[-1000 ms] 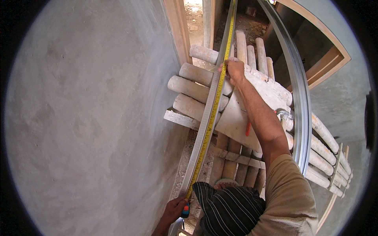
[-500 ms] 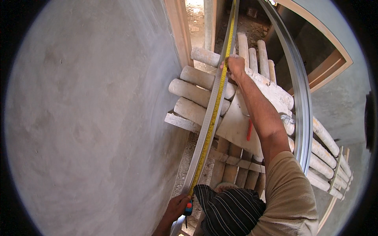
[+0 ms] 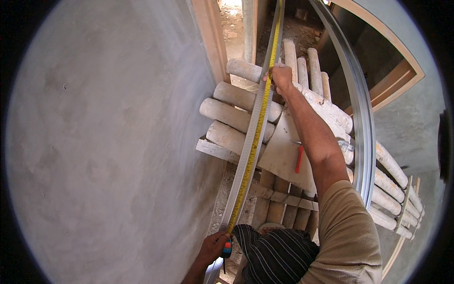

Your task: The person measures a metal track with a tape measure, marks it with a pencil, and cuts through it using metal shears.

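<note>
Tape measure [image 3: 257, 128]: yellow blade drawn out along a pale grey metal channel [image 3: 245, 163], running from the left hand, past the right hand, to the upper edge of view. Left hand [image 3: 212, 246] closed around the near part of the channel, fingers curled over it by the blade; the blue-and-red case [image 3: 227, 248] sits just beside its fingertips, on the right, with a short dark strap hanging below. Right hand [image 3: 282, 77], farther out along the same channel, has thumb and fingers pinched on blade and channel edge; exact finger contact partly hidden. Directly left of the left hand: bare grey wall [image 3: 109, 142]. Right of the left hand: dark striped cloth [image 3: 279, 255]. Nearer the body than the right hand, beside its forearm, a red-handled tool [image 3: 299, 158] lies on a pale board [image 3: 279, 149]. Left of and below the right hand, thick whitish poles [image 3: 224, 113] pass under the channel; whether they touch it cannot be told. Well to the right of the right hand, more metal channels [image 3: 363, 142] curve through the view. Farther out, up and right, a wooden frame [image 3: 396, 87] borders a dark opening.
</note>
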Demonstrator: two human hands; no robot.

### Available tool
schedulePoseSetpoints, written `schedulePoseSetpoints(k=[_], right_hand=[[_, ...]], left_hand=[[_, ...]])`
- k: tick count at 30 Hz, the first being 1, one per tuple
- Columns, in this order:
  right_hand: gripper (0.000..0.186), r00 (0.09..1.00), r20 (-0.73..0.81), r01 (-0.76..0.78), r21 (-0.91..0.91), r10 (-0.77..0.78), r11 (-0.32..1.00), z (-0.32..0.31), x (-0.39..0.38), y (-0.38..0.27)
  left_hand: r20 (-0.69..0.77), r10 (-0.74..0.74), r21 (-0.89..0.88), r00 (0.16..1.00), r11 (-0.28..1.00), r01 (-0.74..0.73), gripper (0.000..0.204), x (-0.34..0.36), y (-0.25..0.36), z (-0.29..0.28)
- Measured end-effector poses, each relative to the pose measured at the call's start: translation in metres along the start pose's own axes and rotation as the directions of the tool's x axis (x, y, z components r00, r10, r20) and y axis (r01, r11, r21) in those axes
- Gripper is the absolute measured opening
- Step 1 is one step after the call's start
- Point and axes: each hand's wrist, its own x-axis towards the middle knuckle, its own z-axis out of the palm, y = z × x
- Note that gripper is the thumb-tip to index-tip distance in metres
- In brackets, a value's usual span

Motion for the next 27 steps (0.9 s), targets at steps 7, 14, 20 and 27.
schedulePoseSetpoints(k=[7, 14, 20, 27], right_hand=[[0.013, 0.996, 0.067, -0.045, -0.088, 0.051, 0.995, -0.004, -0.007, 0.004], [0.011, 0.996, 0.078, -0.048, -0.047, 0.051, 0.998, -0.009, -0.018, 0.021], [0.012, 0.987, 0.131, -0.068, -0.215, 0.098, 0.974, -0.029, -0.061, 0.019], [0.019, 0.943, 0.334, 0.133, -0.424, 0.018, 0.896, -0.058, -0.141, 0.024]], left_hand=[[0.012, -0.024, -0.015, 1.0, 1.0, 0.024, 0.032, 0.0, -0.007, 0.002], [-0.031, 0.01, 0.038, 0.999, 0.999, -0.009, 0.03, -0.002, -0.007, 0.0], [-0.064, -0.077, -0.028, 0.995, 0.997, 0.075, 0.031, -0.006, 0.002, -0.008], [-0.042, -0.098, -0.041, 0.994, 0.995, 0.096, 0.034, -0.01, 0.007, -0.02]])
